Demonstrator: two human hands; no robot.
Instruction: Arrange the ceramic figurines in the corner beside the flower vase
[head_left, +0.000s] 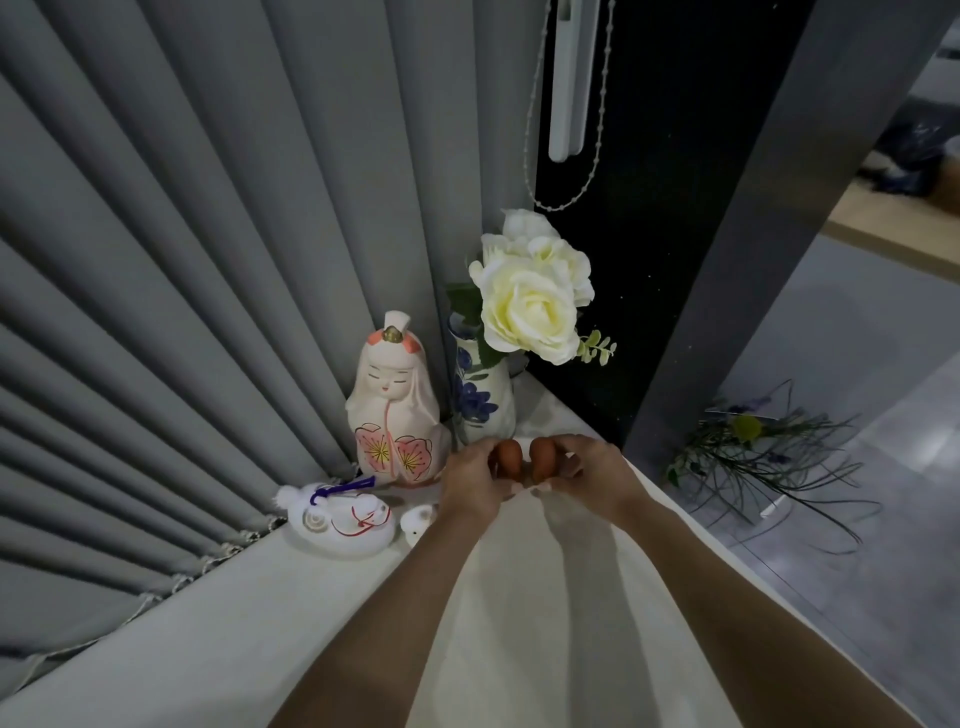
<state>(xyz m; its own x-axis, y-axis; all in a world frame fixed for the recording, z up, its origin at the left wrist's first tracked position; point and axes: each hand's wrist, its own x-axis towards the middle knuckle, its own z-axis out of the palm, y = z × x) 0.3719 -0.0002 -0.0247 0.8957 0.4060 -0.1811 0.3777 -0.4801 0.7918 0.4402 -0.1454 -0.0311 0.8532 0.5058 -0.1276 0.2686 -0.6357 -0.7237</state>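
Observation:
A white vase (488, 400) with blue painted flowers holds cream roses (527, 301) in the corner of a pale ledge (260, 613). To its left stands a tall white doll figurine (392, 400) with pink blossoms. A flat white animal figurine (343, 522) with a purple cord lies in front of it, and a tiny white figurine (418, 522) sits beside my left wrist. In front of the vase, my left hand (475, 478) grips one small brown figurine (509, 457) and my right hand (589, 470) grips another (544, 456). My fingers hide their lower parts.
Grey vertical blinds (182, 312) run along the ledge's left side, with a bead cord (597, 130) hanging above the vase. A dark panel (649, 260) closes the corner on the right. Below the ledge's right edge, a glass vase of thin greenery (753, 457) stands on the grey floor.

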